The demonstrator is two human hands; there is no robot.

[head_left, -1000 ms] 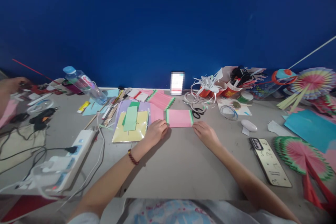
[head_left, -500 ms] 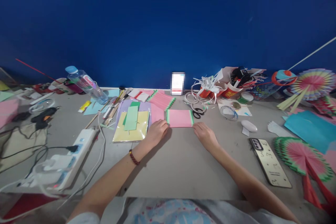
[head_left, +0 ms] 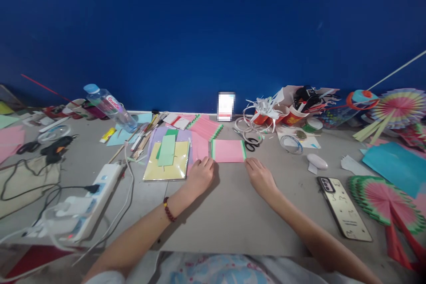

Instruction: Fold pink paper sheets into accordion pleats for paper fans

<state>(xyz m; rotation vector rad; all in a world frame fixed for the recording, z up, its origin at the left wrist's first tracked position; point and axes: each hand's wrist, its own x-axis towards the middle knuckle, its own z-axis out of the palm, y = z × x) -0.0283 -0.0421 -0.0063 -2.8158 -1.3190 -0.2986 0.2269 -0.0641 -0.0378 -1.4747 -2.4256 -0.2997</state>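
1. Nearest the camera, both bare forearms reached out over the grey table (head_left: 226, 217), with a dark red bead bracelet (head_left: 168, 209) on the left wrist.
2. The left hand (head_left: 199, 175) lay knuckles-up on the table with its fingers loosely curled and gripping nothing. The right hand (head_left: 261, 176) lay flatter, its fingers also released and empty.
3. Just beyond the fingertips, between the two hands, lay the pink sheet with green side edges (head_left: 229, 151), flat on the table. Each hand's fingertips came up to a near corner of it, but whether they actually touched the paper could not be told.
4. The sheet showed no pleats and nothing was lifted. By that, its green edging looked done and any folding of it not yet begun.
5. Left of the left fingers sat a yellow paper pack (head_left: 178, 166) with a green slip (head_left: 165, 150) on top. Further left was a white power strip (head_left: 96, 186) with its cables.
6. Well to the right of the right fingers lay a phone (head_left: 344, 207) and a pleated watermelon-pattern fan (head_left: 379, 195), apparently finished.
7. Beyond the fingers, past the sheet, a pleated pink strip with green edge (head_left: 205, 127) lay already folded. Scissors (head_left: 248, 140) lay just right of it, and red paper cups (head_left: 289, 117) and a water bottle (head_left: 108, 105) stood near the blue wall (head_left: 213, 31).
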